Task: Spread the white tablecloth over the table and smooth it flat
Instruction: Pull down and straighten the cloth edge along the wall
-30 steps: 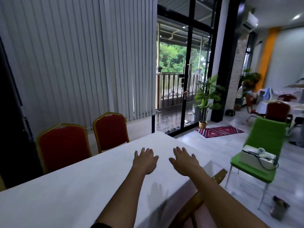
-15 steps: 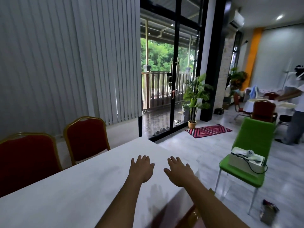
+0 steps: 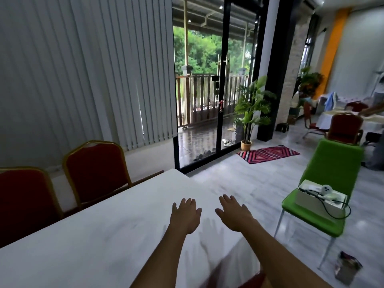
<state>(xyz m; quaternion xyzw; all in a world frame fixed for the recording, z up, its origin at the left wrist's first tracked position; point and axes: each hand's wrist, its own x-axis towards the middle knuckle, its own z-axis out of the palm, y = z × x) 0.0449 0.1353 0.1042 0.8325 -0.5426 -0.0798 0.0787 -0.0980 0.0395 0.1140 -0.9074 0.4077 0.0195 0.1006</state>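
Note:
The white tablecloth (image 3: 99, 242) covers the long table from the lower left to its far corner near the glass door. My left hand (image 3: 185, 215) lies palm down on the cloth with straight fingers. My right hand (image 3: 234, 215) is beside it, also palm down with fingers spread, near the table's right end. The cloth hangs over the right edge below my right forearm. Both hands hold nothing.
Two red chairs (image 3: 95, 173) stand along the table's far side. A green chair (image 3: 324, 183) carrying a white box with a cable stands on the tiled floor to the right. A small container (image 3: 347, 269) sits on the floor by it. A potted plant (image 3: 251, 113) stands by the door.
Both hands have stayed flat on the cloth, sliding slightly along it. The view has panned left and tilted a little, shifting the chairs and door to the right.

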